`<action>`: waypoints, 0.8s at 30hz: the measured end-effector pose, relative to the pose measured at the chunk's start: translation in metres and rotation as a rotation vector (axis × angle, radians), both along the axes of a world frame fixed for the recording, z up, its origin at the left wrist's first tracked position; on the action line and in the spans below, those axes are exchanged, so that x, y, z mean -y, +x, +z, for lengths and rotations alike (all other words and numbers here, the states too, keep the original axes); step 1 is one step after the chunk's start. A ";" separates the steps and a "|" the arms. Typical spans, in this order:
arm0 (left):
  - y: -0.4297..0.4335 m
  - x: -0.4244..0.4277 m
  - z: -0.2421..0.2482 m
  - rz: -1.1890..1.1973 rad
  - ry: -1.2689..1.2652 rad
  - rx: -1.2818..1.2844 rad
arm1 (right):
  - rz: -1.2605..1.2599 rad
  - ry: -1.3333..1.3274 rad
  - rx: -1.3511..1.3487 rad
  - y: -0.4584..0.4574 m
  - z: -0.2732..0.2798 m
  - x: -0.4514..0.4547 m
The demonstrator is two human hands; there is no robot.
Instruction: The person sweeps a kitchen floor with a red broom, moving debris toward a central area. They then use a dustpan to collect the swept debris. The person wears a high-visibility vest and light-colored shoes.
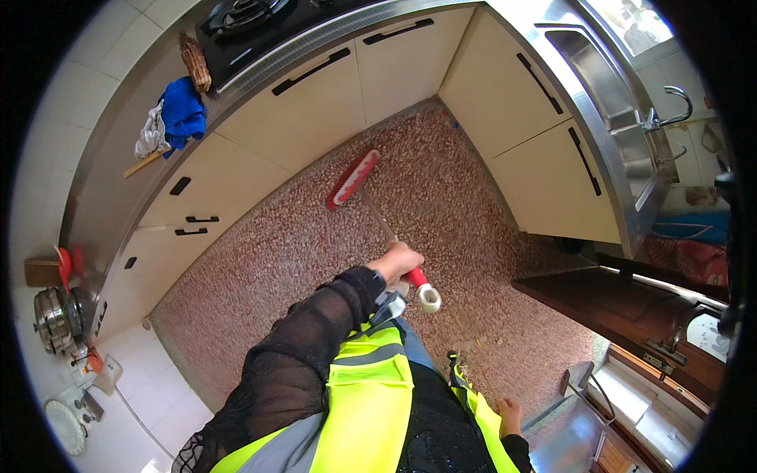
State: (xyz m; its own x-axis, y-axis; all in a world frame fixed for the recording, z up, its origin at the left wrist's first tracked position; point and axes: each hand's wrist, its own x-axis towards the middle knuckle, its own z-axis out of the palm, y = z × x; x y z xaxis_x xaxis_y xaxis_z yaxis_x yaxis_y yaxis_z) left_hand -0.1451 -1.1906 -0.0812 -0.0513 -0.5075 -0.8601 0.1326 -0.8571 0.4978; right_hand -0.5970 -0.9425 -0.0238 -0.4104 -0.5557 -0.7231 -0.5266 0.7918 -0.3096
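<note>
My left hand [402, 260] is closed around the red grip near the top of a broom's handle [378, 216]. A white hanging loop [429, 298] sticks out past the hand. The broom head [355, 177], red and white with red bristles, rests on the speckled red floor [295, 254] near the base cabinets. At the lower right my right hand [510, 414] hangs beside the yellow vest, away from the broom; its fingers look bent, and their grip is not clear. Small bits of debris [464, 358] lie on the floor near my body.
Cream cabinets [313, 112] line two sides, under a stove [248, 18] and a steel sink [612, 83]. On the counter lie a blue cloth [182, 112] and a small brush [195, 62]. A dark wooden door [627, 319] stands at the right, near what may be a dustpan [578, 378].
</note>
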 end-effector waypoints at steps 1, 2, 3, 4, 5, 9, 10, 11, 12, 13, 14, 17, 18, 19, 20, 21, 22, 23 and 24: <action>0.003 -0.001 0.006 0.057 0.001 0.030 | 0.009 -0.012 0.028 -0.002 -0.002 0.006; 0.012 -0.007 0.013 0.129 -0.049 -0.020 | -0.011 0.001 0.030 -0.003 -0.004 0.013; 0.026 -0.012 0.021 0.201 -0.099 -0.072 | -0.033 0.025 0.005 -0.002 -0.007 0.021; 0.043 -0.016 0.029 0.185 -0.100 -0.069 | -0.097 -0.007 0.135 -0.003 -0.005 0.027; 0.060 -0.021 0.038 0.177 -0.105 -0.067 | -0.063 0.015 0.096 -0.002 -0.007 0.034; 0.091 -0.056 0.073 0.320 -0.053 -0.091 | 0.019 -0.016 0.029 -0.002 -0.024 0.051; 0.093 -0.060 0.078 0.365 -0.054 -0.123 | 0.008 -0.050 0.041 -0.002 -0.028 0.051; 0.094 -0.062 0.082 0.403 -0.043 -0.145 | -0.018 -0.046 0.016 -0.002 -0.032 0.053; 0.094 -0.061 0.085 0.455 -0.023 -0.182 | -0.013 -0.028 -0.029 0.000 -0.035 0.057; 0.093 -0.056 0.085 0.484 -0.037 -0.184 | -0.041 -0.046 0.039 -0.001 -0.034 0.061; 0.092 -0.049 0.084 0.516 -0.030 -0.161 | -0.090 -0.014 0.053 0.001 -0.032 0.066; 0.097 -0.012 0.069 0.532 -0.054 -0.109 | -0.076 -0.022 0.027 0.014 -0.027 0.091; 0.097 0.008 0.059 0.566 -0.034 -0.125 | -0.042 -0.027 -0.028 0.020 -0.024 0.100; 0.095 0.027 0.049 0.621 -0.068 -0.200 | -0.083 -0.047 0.021 0.025 -0.019 0.109; 0.091 0.046 0.037 0.621 -0.112 -0.263 | -0.118 -0.050 0.037 0.030 -0.014 0.117; 0.085 0.064 0.027 0.472 -0.255 -0.187 | -0.153 -0.043 0.041 0.033 -0.007 0.124; 0.079 0.082 0.018 0.437 -0.303 -0.181 | -0.173 -0.064 0.055 0.036 0.000 0.132; 0.072 0.110 0.010 0.657 0.021 -0.343 | -0.199 -0.083 0.060 0.041 0.003 0.138; 0.065 0.130 0.007 0.633 0.018 -0.408 | -0.211 -0.121 0.090 0.047 0.005 0.142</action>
